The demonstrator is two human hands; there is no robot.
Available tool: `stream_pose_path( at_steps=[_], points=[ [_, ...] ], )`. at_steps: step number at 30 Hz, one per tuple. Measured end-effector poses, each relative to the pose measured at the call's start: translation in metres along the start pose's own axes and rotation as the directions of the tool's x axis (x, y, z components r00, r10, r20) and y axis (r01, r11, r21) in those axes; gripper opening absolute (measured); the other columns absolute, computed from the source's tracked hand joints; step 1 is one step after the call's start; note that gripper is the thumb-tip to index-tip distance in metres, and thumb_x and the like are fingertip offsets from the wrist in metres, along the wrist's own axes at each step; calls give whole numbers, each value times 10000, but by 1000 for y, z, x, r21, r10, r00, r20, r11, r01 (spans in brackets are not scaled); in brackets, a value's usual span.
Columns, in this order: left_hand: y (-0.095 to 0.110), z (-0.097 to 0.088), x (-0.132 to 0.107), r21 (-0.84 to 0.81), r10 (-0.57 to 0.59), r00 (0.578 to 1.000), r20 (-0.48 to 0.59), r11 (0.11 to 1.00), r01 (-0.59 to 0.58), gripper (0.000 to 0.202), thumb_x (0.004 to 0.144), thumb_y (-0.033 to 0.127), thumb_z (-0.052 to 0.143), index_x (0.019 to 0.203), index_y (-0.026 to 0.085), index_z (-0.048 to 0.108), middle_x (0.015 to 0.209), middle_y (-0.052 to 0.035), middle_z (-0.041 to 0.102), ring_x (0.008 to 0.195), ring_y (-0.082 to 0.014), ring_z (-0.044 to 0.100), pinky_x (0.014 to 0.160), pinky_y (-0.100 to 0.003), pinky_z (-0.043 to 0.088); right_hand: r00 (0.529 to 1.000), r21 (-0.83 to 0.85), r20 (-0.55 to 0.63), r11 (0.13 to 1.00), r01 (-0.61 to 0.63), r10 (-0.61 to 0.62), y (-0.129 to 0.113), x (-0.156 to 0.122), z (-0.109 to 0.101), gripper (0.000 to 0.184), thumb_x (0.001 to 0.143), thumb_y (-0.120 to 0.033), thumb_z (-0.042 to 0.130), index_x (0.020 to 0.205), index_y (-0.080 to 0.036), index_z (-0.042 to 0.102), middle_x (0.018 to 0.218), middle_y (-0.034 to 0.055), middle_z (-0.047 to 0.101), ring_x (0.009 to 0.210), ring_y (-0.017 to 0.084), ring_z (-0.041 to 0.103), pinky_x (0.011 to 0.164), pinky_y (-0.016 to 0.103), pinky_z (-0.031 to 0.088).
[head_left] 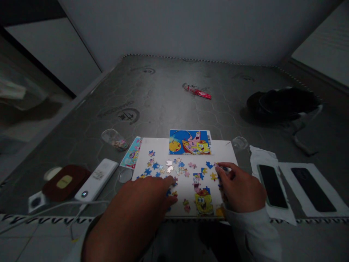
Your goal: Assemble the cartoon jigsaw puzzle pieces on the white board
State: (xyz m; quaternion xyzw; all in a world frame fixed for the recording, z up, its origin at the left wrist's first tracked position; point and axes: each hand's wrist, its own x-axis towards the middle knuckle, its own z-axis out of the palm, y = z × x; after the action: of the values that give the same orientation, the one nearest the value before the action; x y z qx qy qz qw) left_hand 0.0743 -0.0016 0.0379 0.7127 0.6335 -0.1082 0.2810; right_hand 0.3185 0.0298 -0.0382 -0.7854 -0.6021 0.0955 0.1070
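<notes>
My left hand [148, 194] reaches over loose jigsaw puzzle pieces [170, 169] on a white board [148, 143], thumb and index finger apart, other fingers hidden. At the board's right side, my right hand [241, 187] has thumb and index finger pinched together, a small pinkish puzzle piece [216, 164] showing at their tips. Between the hands lies a joined section of puzzle [204, 202] with a yellow cartoon face, with a pink figure above it. A blue picture card [190, 142] with cartoon characters rests at the board's far edge.
A clear cup [115, 140] holding pieces lies left, near a white power bank [96, 180] and a brown case [65, 182]. Two phones [272, 186] rest on white sheets at right. Farther back are a red packet [197, 91] and a black bag [283, 103].
</notes>
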Motion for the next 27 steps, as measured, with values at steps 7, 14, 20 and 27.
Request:
stream_pose_path(
  at_steps=[7, 14, 20, 27],
  points=[
    [-1, 2, 1, -1, 12, 1000, -9, 1000, -12, 309, 926, 358, 495, 1178, 344, 673, 1079, -49, 761, 955, -318, 724, 801, -492, 576, 1000, -35, -22, 999, 10, -11, 3, 2, 1, 347, 871, -566, 548, 1073, -367, 748, 694, -8, 708, 584, 194, 616, 513, 303, 343],
    [-1, 2, 0, -9, -2, 1000, -7, 1000, 2, 314, 930, 393, 500, 1191, 348, 670, 1092, -50, 758, 971, -313, 720, 803, -472, 574, 997, -27, 77, 999, -22, 24, 3, 5, -1, 341, 879, -565, 538, 1084, -381, 738, 716, -19, 716, 628, 204, 634, 517, 295, 349],
    [0, 1, 0, -3, 9, 1000, -14, 1000, -9, 307, 930, 349, 506, 1185, 336, 675, 1109, -49, 755, 990, -305, 717, 824, -467, 570, 999, -39, 45, 999, -23, 25, 1, 6, 1, 358, 880, -585, 530, 1077, -376, 743, 715, -8, 719, 595, 195, 624, 501, 293, 332],
    [0, 4, 1, -2, 5, 1000, -13, 1000, -5, 314, 934, 383, 501, 1194, 337, 670, 1104, -52, 756, 978, -320, 719, 834, -506, 569, 998, -40, 61, 999, -11, 14, 1, 6, 3, 345, 898, -551, 518, 1095, -368, 734, 691, -11, 705, 590, 184, 623, 497, 287, 322]
  ],
)
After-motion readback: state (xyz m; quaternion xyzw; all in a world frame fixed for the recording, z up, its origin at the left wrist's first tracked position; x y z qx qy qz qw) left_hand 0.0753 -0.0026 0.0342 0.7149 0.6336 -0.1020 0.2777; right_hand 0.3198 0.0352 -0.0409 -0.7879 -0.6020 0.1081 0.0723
